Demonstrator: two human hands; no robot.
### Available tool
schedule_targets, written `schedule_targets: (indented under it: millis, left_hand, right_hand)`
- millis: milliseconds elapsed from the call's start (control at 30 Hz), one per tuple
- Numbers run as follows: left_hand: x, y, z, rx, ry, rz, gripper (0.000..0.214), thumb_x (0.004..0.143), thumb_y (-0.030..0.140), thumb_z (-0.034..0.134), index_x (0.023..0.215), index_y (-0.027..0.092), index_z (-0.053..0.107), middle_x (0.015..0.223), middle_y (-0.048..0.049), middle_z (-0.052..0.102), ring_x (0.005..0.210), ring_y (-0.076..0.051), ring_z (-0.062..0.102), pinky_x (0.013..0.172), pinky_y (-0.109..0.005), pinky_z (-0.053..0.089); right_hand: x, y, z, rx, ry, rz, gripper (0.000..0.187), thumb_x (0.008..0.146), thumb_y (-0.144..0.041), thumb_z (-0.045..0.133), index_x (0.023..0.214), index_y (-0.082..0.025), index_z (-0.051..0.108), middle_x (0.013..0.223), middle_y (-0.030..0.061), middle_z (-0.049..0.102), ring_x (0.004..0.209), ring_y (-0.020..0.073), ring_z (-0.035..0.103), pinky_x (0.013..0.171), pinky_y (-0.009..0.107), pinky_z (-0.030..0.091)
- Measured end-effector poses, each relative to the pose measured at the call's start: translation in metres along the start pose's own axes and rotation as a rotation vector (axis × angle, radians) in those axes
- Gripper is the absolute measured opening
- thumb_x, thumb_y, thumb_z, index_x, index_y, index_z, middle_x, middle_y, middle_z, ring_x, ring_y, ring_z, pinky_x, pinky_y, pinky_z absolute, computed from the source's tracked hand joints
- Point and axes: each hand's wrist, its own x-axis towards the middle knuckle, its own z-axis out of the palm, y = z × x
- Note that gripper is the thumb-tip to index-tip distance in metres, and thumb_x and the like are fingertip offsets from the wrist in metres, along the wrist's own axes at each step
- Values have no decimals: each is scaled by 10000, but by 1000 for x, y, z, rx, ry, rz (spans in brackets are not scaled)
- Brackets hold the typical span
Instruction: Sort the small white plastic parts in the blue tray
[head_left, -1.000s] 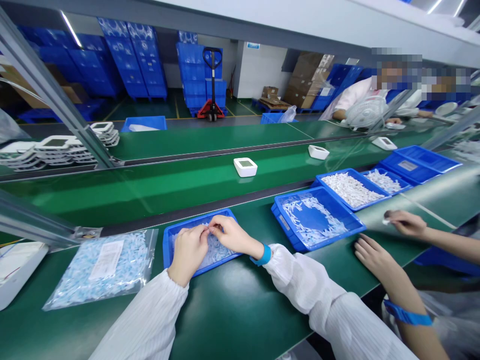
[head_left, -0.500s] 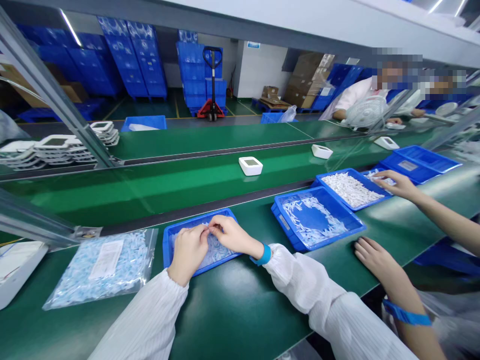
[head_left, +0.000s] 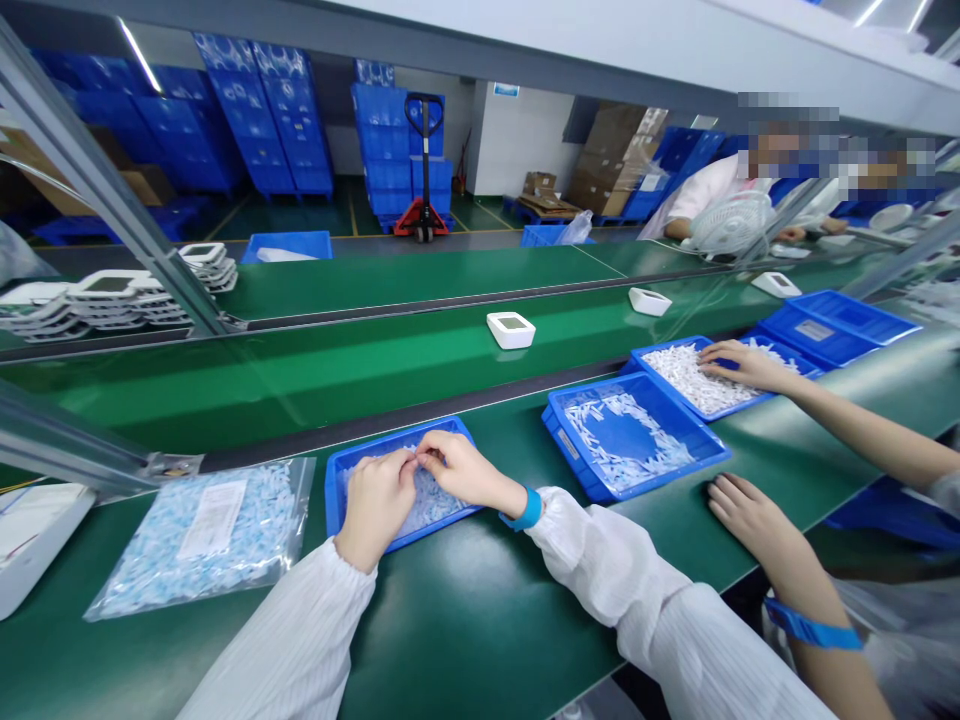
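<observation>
My left hand [head_left: 377,502] and my right hand [head_left: 463,468] meet over a small blue tray [head_left: 335,478] of pale little packets [head_left: 431,497] on the green bench. Fingertips of both hands pinch together at one small packet I can barely make out. White sleeves cover both my arms, and a blue band [head_left: 523,512] circles my right wrist. A clear bag of the same blue-white packets [head_left: 204,531] lies left of the tray.
A co-worker's hand [head_left: 750,512] rests flat at the right; their other hand [head_left: 746,365] reaches into a blue tray of white parts [head_left: 694,377]. Another blue tray [head_left: 634,430] stands between us. White devices [head_left: 511,329] ride the green conveyor. A metal frame post [head_left: 105,180] slants at left.
My hands have stayed at the tray. The co-worker's far hand moved from the bench up into the tray of white parts. The white devices on the conveyor drifted to the right.
</observation>
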Motion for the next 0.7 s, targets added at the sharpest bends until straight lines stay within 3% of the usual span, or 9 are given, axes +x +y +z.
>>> schedule_targets:
  millis: [367, 700]
  left_hand:
    - [0, -5, 7, -71, 171, 29, 218, 867, 264, 482, 867, 212, 694, 801, -21, 725, 691, -194, 637, 702, -292, 424]
    - [-1, -5, 8, -44, 146, 7, 217, 865, 267, 482, 897, 213, 690, 806, -21, 724, 714, -207, 645, 717, -304, 435]
  right_hand:
    - [1, 0, -3, 114, 27, 60, 115, 876, -162, 478, 845, -162, 589, 799, 14, 608, 738, 124, 545, 684, 239, 409]
    - [2, -2, -3, 172, 35, 97, 92, 849, -170, 514, 834, -160, 605, 777, 13, 622, 700, 123, 550, 676, 245, 429]
